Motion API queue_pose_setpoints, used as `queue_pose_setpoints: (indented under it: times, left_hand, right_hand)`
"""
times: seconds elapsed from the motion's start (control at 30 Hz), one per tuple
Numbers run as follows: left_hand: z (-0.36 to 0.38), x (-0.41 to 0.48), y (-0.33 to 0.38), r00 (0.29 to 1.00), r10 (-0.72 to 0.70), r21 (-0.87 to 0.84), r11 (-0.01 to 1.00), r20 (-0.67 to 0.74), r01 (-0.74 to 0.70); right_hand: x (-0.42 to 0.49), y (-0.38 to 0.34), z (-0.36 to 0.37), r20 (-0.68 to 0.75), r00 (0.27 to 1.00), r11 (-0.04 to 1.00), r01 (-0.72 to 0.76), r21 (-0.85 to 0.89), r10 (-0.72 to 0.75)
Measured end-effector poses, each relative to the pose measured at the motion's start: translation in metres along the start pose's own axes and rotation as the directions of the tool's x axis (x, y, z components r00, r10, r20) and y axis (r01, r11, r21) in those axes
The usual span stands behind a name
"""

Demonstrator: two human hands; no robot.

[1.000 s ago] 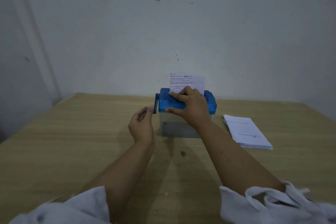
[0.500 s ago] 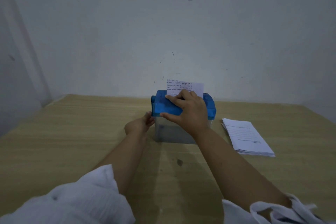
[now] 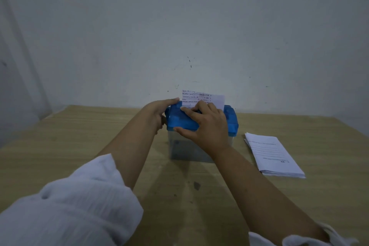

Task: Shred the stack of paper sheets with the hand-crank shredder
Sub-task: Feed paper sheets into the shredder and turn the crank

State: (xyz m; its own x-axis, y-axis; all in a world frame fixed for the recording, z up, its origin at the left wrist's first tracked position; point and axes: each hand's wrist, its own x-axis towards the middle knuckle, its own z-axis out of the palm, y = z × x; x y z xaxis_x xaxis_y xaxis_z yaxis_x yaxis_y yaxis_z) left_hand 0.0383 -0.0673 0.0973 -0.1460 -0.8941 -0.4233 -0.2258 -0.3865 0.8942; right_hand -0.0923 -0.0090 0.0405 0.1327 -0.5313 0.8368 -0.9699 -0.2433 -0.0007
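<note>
One change: left hand (image 3: pixel 158 113) higher

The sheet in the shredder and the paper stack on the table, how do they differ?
The sheet stands upright in the shredder slot; the paper stack lies flat on the table. The sheet is partly hidden behind the right hand; the paper stack is untouched and in full view. Both are white printed paper.
</note>
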Motion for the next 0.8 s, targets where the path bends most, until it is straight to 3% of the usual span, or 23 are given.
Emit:
queue_pose_setpoints:
  times: [0.13, 0.4, 0.5, 0.63, 0.73, 0.8]
  left_hand:
    - [0.000, 0.008, -0.002, 0.996, 0.091, -0.226, 0.970, -0.006, -0.090]
    - [0.007, 0.018, -0.007, 0.957, 0.266, -0.451, 0.845, -0.115, -0.289]
    - [0.008, 0.018, -0.010, 0.928, 0.343, -0.479, 0.796, -0.147, -0.370]
    - [0.011, 0.007, -0.015, 0.836, 0.483, -0.394, 0.738, -0.259, -0.548]
    - [0.009, -0.002, -0.014, 0.812, 0.512, -0.393, 0.710, -0.282, -0.584]
    - [0.009, -0.013, -0.011, 0.832, 0.468, -0.425, 0.715, -0.297, -0.554]
  right_hand:
    - [0.000, 0.000, 0.000, 0.015, 1.000, 1.000, 0.002, 0.020, -0.002]
    - [0.000, 0.000, -0.002, 0.039, 0.999, 1.000, -0.014, 0.013, 0.014]
    - [0.001, -0.002, -0.004, 0.084, 0.996, 0.999, -0.041, 0.026, 0.039]
    - [0.004, -0.002, -0.010, 0.177, 0.982, 0.996, -0.075, 0.054, 0.065]
    - [0.005, -0.002, -0.014, 0.269, 0.960, 0.992, -0.103, 0.075, 0.079]
    - [0.006, -0.002, -0.016, 0.274, 0.958, 0.990, -0.113, 0.086, 0.085]
